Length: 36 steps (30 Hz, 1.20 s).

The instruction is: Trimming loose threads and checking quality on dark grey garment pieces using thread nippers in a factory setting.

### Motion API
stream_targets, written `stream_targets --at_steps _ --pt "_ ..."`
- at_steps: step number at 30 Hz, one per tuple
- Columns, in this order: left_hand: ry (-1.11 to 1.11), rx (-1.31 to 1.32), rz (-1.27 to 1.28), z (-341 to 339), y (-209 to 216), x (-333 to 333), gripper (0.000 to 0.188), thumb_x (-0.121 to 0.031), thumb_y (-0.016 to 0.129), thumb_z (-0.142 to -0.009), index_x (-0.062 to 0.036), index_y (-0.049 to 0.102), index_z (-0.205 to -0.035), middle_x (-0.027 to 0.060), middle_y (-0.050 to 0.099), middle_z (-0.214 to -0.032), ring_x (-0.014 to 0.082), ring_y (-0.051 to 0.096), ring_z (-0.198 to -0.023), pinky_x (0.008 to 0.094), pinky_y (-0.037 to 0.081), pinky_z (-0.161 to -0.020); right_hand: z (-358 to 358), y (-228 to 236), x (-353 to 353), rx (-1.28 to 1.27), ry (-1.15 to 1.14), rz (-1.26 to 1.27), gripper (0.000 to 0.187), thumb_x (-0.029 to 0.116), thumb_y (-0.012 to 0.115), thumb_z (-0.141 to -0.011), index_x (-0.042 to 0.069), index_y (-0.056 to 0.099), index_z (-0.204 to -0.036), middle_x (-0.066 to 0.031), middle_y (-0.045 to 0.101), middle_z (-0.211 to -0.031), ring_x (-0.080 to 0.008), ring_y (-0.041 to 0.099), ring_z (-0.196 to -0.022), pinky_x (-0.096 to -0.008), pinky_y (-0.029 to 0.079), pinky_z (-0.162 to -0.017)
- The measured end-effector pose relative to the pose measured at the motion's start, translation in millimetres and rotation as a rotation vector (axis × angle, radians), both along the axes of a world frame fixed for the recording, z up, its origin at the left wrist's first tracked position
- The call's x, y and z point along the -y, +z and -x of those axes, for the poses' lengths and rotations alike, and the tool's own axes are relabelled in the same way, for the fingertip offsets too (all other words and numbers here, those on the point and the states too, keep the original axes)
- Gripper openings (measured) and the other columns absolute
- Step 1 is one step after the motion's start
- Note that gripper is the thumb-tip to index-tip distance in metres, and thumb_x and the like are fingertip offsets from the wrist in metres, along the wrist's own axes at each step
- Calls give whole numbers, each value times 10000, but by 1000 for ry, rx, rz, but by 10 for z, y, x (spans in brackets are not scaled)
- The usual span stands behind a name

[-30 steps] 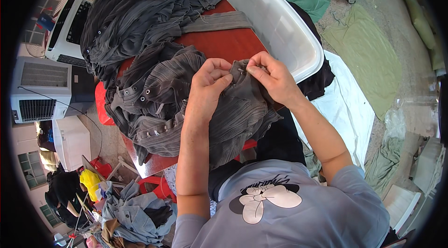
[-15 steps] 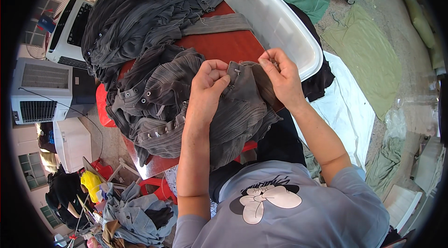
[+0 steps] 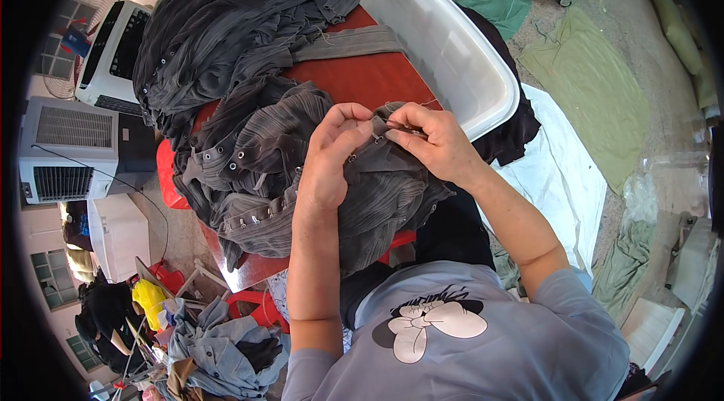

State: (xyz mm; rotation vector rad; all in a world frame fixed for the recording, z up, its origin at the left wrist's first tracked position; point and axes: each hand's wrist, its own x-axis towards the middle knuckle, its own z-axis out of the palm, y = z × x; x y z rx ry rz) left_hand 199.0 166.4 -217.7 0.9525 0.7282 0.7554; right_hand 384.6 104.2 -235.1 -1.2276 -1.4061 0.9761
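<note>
A dark grey ribbed garment point(image 3: 377, 197) lies bunched over the near part of the red table, with metal hooks along one edge and ringed eyelets further left. My left hand point(image 3: 335, 148) pinches its upper edge between thumb and fingers. Close beside it, my right hand point(image 3: 434, 143) is closed in a pinch at the same edge, next to a small metal hook. Something thin and dark shows between the right fingertips; too little of it is visible to name. The fabric under both hands is partly hidden by the fingers.
Behind lies a large heap of grey garments point(image 3: 241, 24) on the red table point(image 3: 369, 76), with a flat grey strip point(image 3: 351, 44). A white plastic tub point(image 3: 483, 76) stands at the back right. Air coolers point(image 3: 72, 144) are at left; clothes point(image 3: 219, 348) are piled lower left.
My right hand has moved left and slightly down, from beside the garment's edge to right against it, near my left hand. The left hand still pinches the cloth, almost unmoved.
</note>
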Motion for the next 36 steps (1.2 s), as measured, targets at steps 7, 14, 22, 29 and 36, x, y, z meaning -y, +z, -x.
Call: stream_targets --at_steps 7,14,22,29,36 --pt "56 53 -4 21 -47 14 263 10 641 -934 0 575 -1188 30 692 -907 79 623 -844 216 469 -812 -127 -83 11 -27 -214 -2 108 105 621 -1002 -2 621 -1010 4 645 -853 -42 560 -789 -215 454 -712" --pt "140 -25 -63 -20 0 59 266 18 639 -939 7 568 -1195 20 685 -839 64 615 -800 203 468 -769 -2 40 124 66 -59 -212 176 -25 686 -890 6 660 -1062 -23 691 -882 -56 581 -707 -207 451 -619" --pt "158 1 -39 -37 -27 85 290 27 663 -926 12 558 -1196 17 672 -812 58 607 -758 202 471 -734 7 -47 61 328 -28 -333 146 -40 692 -876 7 655 -1009 -29 678 -893 -78 587 -678 -248 459 -598" --pt "209 22 -133 -94 -23 167 283 45 656 -932 9 554 -1193 19 669 -820 57 606 -759 192 470 -727 -78 -68 153 -447 25 56 33 41 675 -944 34 643 -950 46 609 -867 -6 539 -765 -170 431 -693" --pt "207 -42 -301 -122 -6 220 234 39 611 -961 -15 587 -1188 24 668 -938 60 601 -819 204 471 -746 -93 -68 215 -347 25 140 83 41 676 -938 19 611 -984 36 587 -873 -28 519 -779 -185 428 -724"
